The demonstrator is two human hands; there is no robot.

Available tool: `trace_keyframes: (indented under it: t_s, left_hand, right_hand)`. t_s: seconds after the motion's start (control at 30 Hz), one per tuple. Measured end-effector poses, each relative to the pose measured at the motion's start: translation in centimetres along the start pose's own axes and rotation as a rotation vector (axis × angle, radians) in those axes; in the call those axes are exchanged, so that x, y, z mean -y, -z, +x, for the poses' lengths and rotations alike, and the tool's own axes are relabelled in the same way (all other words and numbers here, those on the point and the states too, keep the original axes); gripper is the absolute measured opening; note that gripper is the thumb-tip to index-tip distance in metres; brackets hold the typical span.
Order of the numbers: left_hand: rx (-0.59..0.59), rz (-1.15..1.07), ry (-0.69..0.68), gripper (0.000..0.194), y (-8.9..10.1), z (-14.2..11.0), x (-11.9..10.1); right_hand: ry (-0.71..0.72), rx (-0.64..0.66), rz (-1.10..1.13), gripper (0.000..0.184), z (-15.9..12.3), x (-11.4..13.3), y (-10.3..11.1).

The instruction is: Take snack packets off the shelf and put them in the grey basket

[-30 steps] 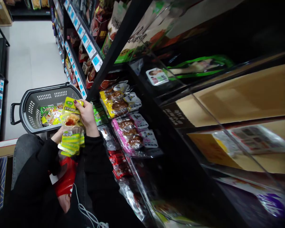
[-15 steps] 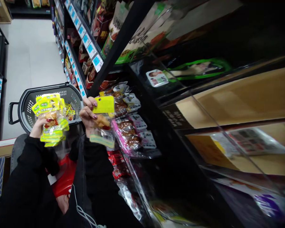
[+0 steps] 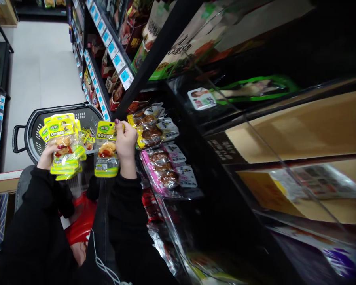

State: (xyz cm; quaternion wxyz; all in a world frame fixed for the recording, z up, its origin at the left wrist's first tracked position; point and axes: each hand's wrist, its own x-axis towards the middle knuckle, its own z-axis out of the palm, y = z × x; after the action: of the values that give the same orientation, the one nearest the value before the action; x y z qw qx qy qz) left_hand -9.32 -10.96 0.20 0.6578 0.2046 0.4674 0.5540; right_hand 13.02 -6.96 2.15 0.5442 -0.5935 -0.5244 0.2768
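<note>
My left hand (image 3: 47,157) is closed around a stack of yellow-green snack packets (image 3: 65,158), fanned out over the shopping basket. Through their clear middles, pale food with red bits shows. My right hand (image 3: 126,141) pinches the upper right corner of a single snack packet (image 3: 106,162) of the same kind, its printed front towards me. This packet hangs upright between the stack and the shelf. Below the hands is a grey shopping basket (image 3: 91,113) with a black handle, and small yellow packets (image 3: 89,139) lie inside it.
On the shelf at my right are yellow-edged packs (image 3: 150,130) and pink-edged packs (image 3: 163,168) of brown food. Price labels (image 3: 112,51) line the shelf edges ahead. A red stool-like object (image 3: 81,221) stands between my legs, and a pale cord (image 3: 99,263) hangs nearby.
My right hand has turned the single packet over, from its plain back to its printed front, and now grips its right corner. My left hand stays nearly still with the stack.
</note>
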Motion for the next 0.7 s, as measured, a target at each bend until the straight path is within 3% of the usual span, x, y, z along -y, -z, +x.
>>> trace_keyframes:
  t_s: [0.07, 0.17, 0.4, 0.53, 0.6, 0.7]
  left_hand:
    - [-0.016, -0.014, -0.008, 0.030, 0.1, 0.0, -0.1]
    - [-0.024, -0.022, -0.015, 0.033, 0.1, 0.1, 0.0]
    - [-0.001, -0.025, -0.011, 0.035, -0.1, 0.1, 0.3]
    - [0.013, -0.005, -0.023, 0.033, -0.3, 0.1, 0.7]
    - [0.044, 0.018, -0.018, 0.034, -0.3, 0.2, 0.9]
    - [0.110, 0.034, 0.003, 0.039, -0.4, 0.4, 1.2]
  right_hand:
    - [0.014, -0.030, -0.218, 0.038, 0.2, -0.3, 0.7]
    - [-0.043, 0.006, -0.376, 0.034, 0.5, -1.5, 1.3]
    - [-0.252, -0.019, -0.449, 0.024, 2.0, -5.6, -0.8]
    - [-0.117, 0.049, -0.291, 0.023, 1.5, -4.8, -2.5]
    - [-0.019, 0.215, -0.072, 0.026, 0.6, -3.5, -3.5]
    - [-0.014, 0.412, 0.120, 0.030, -1.1, -2.0, -5.3]
